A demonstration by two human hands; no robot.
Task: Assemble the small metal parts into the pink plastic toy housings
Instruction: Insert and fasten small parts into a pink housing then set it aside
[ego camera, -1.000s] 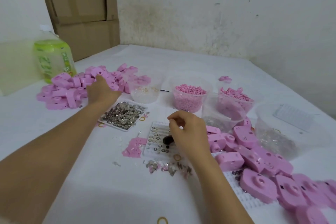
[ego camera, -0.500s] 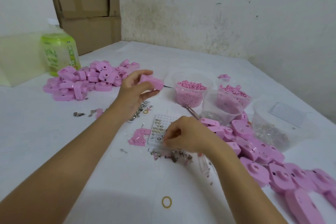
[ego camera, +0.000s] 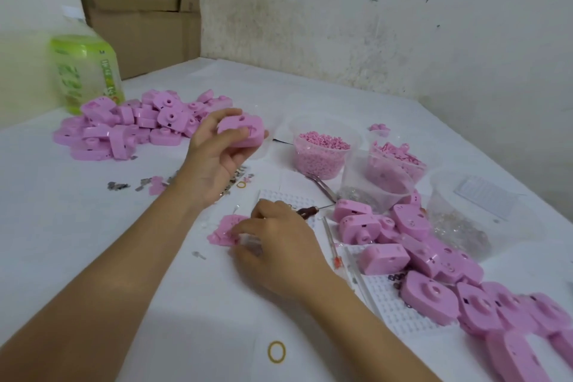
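My left hand [ego camera: 214,158] grips a pink plastic housing [ego camera: 243,131] lifted above the white table. My right hand [ego camera: 276,245] is low on the table with curled fingers pinching at small parts beside flat pink pieces [ego camera: 228,228]; what it holds is hidden. A pile of pink housings [ego camera: 130,127] lies at the far left. A row of other housings [ego camera: 434,260] runs along the right. Loose small metal parts [ego camera: 119,185] lie scattered left of my left wrist. A white pegged tray [ego camera: 286,200] sits just beyond my right hand.
Clear tubs hold pink pellets [ego camera: 322,149], pink bits [ego camera: 398,161] and clear pieces [ego camera: 462,220]. A green bottle [ego camera: 85,74] and cardboard boxes [ego camera: 139,9] stand at the back left. A yellow rubber band [ego camera: 276,351] lies near the front. Another white grid tray [ego camera: 390,304] lies under the right housings.
My left hand went to the far pile, took a pink housing and brought it back over the table. My right hand dropped from the pegged tray to the parts nearer me.
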